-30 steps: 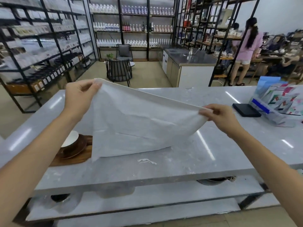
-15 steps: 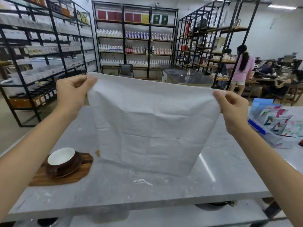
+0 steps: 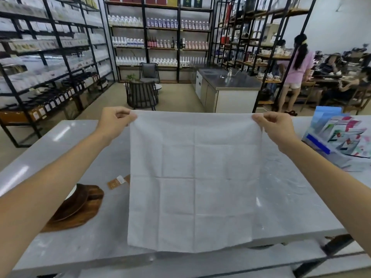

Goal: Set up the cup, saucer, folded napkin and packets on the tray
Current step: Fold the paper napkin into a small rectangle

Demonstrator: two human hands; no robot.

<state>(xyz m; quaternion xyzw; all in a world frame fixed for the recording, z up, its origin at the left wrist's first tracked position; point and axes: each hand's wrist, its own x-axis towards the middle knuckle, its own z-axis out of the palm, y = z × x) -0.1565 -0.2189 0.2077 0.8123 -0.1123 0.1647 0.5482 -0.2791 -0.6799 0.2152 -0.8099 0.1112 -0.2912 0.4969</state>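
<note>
A white napkin (image 3: pixel 194 177) hangs fully spread in front of me, its fold creases showing. My left hand (image 3: pixel 114 122) pinches its top left corner and my right hand (image 3: pixel 275 125) pinches its top right corner. At the left of the counter lies the wooden tray (image 3: pixel 80 215) with a dark brown saucer (image 3: pixel 74 203) on it; my left forearm hides most of the white cup. Brown packets (image 3: pixel 118 181) lie on the counter beside the napkin's left edge, partly hidden behind it.
The grey marble counter (image 3: pixel 281 193) stretches left to right under the napkin. A clear box of colourful packets (image 3: pixel 341 143) stands at the right. Beyond are black shelving racks, a steel counter (image 3: pixel 228 85), a dark chair (image 3: pixel 141 95) and people at the far right.
The napkin went from slanted and slack to stretched flat and square between my hands. My hands moved apart and level, and the brown packets came into sight.
</note>
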